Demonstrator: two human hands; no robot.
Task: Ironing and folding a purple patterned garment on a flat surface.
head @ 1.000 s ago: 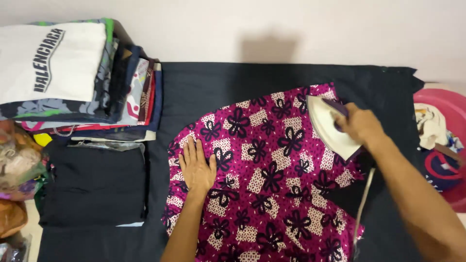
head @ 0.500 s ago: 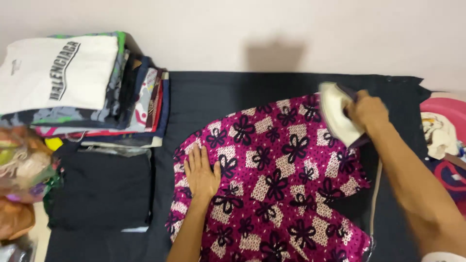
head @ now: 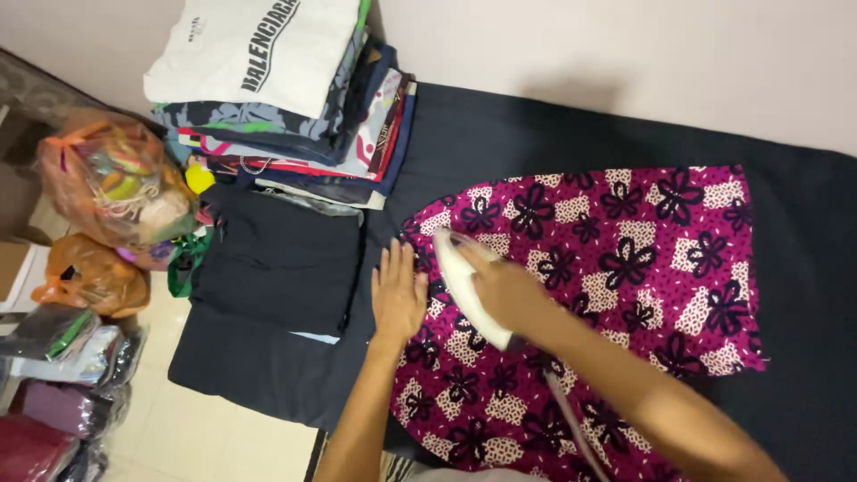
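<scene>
A magenta garment with a black and white flower print lies spread on a black cloth. My right hand grips a white clothes iron that rests on the garment's left part, its cord trailing toward me. My left hand lies flat, fingers together, on the garment's left edge, right beside the iron.
A stack of folded clothes topped by a white shirt stands at the back left. A folded black garment lies in front of it. Orange plastic bags and wrapped packages sit on the floor at the left.
My right hand has slid the iron from the garment's far right side across to its left side, next to my left hand. The view has shifted right.
</scene>
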